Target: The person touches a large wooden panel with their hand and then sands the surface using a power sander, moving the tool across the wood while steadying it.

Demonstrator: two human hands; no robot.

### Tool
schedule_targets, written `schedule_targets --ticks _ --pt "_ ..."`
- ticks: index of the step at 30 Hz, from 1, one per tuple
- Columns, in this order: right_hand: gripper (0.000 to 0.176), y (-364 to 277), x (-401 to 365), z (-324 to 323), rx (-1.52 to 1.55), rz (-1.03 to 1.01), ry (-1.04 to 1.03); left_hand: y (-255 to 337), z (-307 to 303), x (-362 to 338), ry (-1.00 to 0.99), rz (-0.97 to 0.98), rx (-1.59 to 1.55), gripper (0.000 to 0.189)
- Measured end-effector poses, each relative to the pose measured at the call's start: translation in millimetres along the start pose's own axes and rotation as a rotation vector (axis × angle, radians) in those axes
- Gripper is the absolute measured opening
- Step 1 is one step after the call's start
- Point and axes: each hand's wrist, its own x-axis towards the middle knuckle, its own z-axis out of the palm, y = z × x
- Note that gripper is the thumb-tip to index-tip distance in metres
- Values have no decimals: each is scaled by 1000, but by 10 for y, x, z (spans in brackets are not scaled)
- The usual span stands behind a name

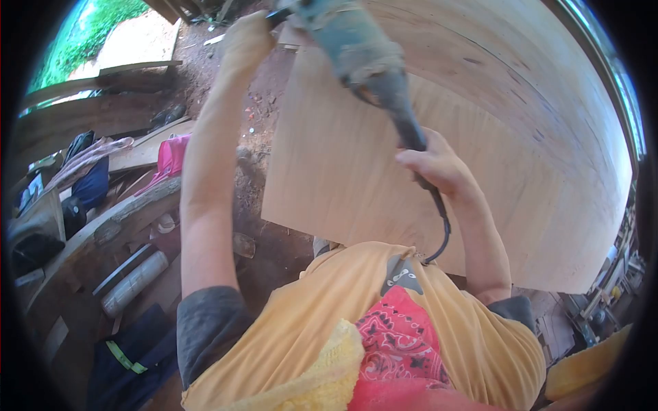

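A teal and black angle grinder (360, 55) runs from the top edge of the head view down to the middle; its working end is cut off above. My left hand (248, 42) is closed around its black side handle. The slim rear end of the tool is in my right hand (440, 163), with the fingers wrapped round it and the thumb on top. From there a black power cord (445, 226) hangs down to my shirt. Below the grinder lies a wide, pale wooden panel (343, 164); whether the tool touches it is hidden.
A curved wooden plank (103, 236) borders the left side. Around it lie a pink bag (171, 156), a grey cylinder (135, 284) and dark cloth (130, 356) with a reflective strip. Tools and scraps (603, 301) crowd the right edge. Bare earth (253, 123) shows beside the panel.
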Motion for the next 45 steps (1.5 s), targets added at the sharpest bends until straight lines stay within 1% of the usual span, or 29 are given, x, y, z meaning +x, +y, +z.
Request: schedule_targets --ticks 2,3,6,7,9,11,13,14,18,20,22,24,26,29,30,32,34,36,38,42,45 --pt "38 2 -40 104 -28 31 -34 -146 -78 -242 -48 -49 45 25" --pt "38 -3 -116 145 -42 61 -32 -102 -108 -376 -69 -66 49 23" --pt "38 196 -424 22 -17 118 -59 192 -88 -660 -95 -135 41 22" --pt "38 321 -554 -33 3 133 -80 323 -76 -696 -117 -118 43 23" --pt "39 638 -845 -168 69 132 0 762 -83 -789 -157 -85 44 27" --pt "39 837 -1153 -304 141 119 107 1213 -102 -852 -133 18 -7 21" --pt "36 1061 -1435 -443 156 148 177 1643 -138 -939 -110 120 -47 17" --pt "35 1176 -1553 -500 166 161 208 1846 -131 -958 -113 160 -59 17" --pt "39 1643 -1981 -685 331 108 377 2682 -15 -927 -116 332 -132 18" --pt "38 1831 -2139 -806 380 85 453 3069 92 -873 -51 474 -175 18" --pt "36 1968 -2262 -944 418 57 533 3514 126 -805 -43 512 -248 16" --pt "36 2070 -2333 -1056 445 14 636 4000 256 -697 -84 546 -261 19" --pt "36 2111 -2400 -1206 476 -10 673 4571 782 -448 248 575 -301 22" --pt "38 2085 -2425 -1298 553 -82 734 4605 500 -795 307 722 -492 35" --pt "38 2125 -2418 -1334 571 -104 756 4545 547 -865 290 682 -525 42" --pt "37 2168 -2393 -1354 624 -124 815 4210 741 -1018 248 613 -592 56" --pt "37 2134 -2296 -1447 682 -137 888 3875 1001 -1048 65 445 -353 71" --pt "37 2165 -2295 -1657 673 -148 902 3659 1105 -934 83 474 -240 73" --pt "36 2174 -2319 -1829 662 -158 911 3678 1171 -788 84 485 -180 75" --pt "34 2117 -2294 -2052 641 -165 918 4050 1261 -269 34 467 -208 81" --pt "35 2044 -2198 -2111 662 -134 912 4226 1233 -161 3 453 -222 82"
